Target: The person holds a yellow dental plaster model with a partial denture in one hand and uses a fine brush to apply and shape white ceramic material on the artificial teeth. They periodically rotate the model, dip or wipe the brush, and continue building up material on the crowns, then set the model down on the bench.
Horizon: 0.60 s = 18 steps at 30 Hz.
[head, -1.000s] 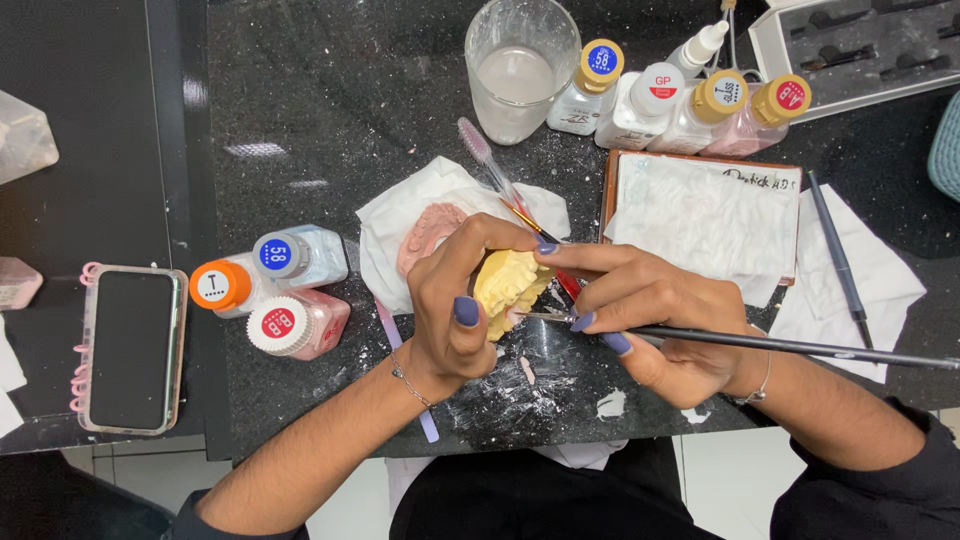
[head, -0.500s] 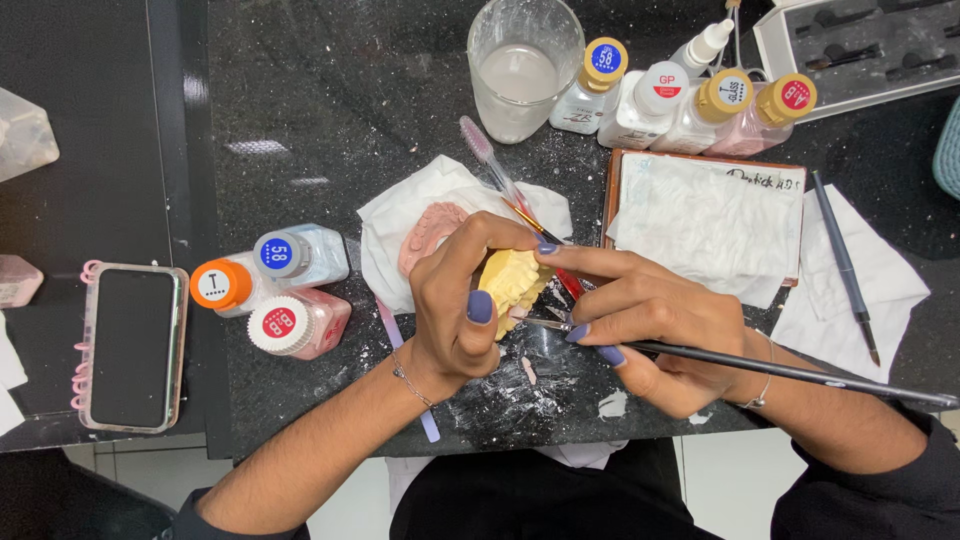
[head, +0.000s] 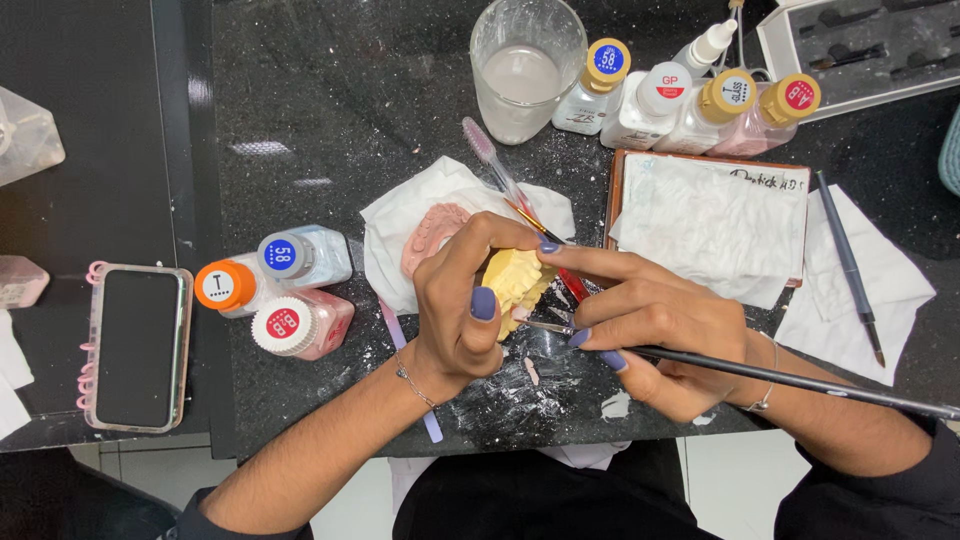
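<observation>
We are looking at a pale yellow dental cast (head: 515,280) showing against a black, white-speckled countertop (head: 330,120). We are seeing purple-painted nails on the left hand (head: 465,310) and the right hand (head: 650,325). A black-handled brush (head: 800,380) is crossing white tissue (head: 860,290). Nearby bottles are wearing orange (head: 222,285), blue-and-white (head: 282,255) and red-and-white (head: 283,323) caps. The phone (head: 135,345) is sitting black in a pink case.

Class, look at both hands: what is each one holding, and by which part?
The left hand grips the yellow dental cast around its sides. The right hand pinches a long dark brush near its tip end.
</observation>
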### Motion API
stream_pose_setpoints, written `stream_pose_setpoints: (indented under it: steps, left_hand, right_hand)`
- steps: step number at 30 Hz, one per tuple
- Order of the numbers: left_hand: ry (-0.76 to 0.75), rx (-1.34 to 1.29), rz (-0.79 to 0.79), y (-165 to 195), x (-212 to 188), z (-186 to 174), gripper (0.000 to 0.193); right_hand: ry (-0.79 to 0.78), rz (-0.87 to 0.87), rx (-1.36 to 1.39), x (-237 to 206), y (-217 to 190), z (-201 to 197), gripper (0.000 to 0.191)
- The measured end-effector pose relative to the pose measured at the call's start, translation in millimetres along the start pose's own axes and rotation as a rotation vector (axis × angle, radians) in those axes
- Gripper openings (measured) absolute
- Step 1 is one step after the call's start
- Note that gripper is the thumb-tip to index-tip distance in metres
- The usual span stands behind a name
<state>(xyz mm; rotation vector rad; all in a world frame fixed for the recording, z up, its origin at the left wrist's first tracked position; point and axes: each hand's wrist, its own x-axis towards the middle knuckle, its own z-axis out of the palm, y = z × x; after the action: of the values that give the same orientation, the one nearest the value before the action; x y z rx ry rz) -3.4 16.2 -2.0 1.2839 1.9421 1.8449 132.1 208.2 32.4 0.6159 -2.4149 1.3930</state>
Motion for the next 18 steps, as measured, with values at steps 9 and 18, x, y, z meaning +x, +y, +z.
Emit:
stream_pose_setpoints:
  steps: [9,18]
  left_hand:
    - [-0.023,0.011,-0.051,0.5,2.0,1.2,0.075]
    - [-0.039,-0.016,-0.092,-1.3,4.1,3.6,0.076]
  right_hand:
    - [0.111,0.048,0.109,0.1,-0.3,3.9,0.01]
    - [0.086,0.035,-0.01,1.6,1.1,6.4,0.012]
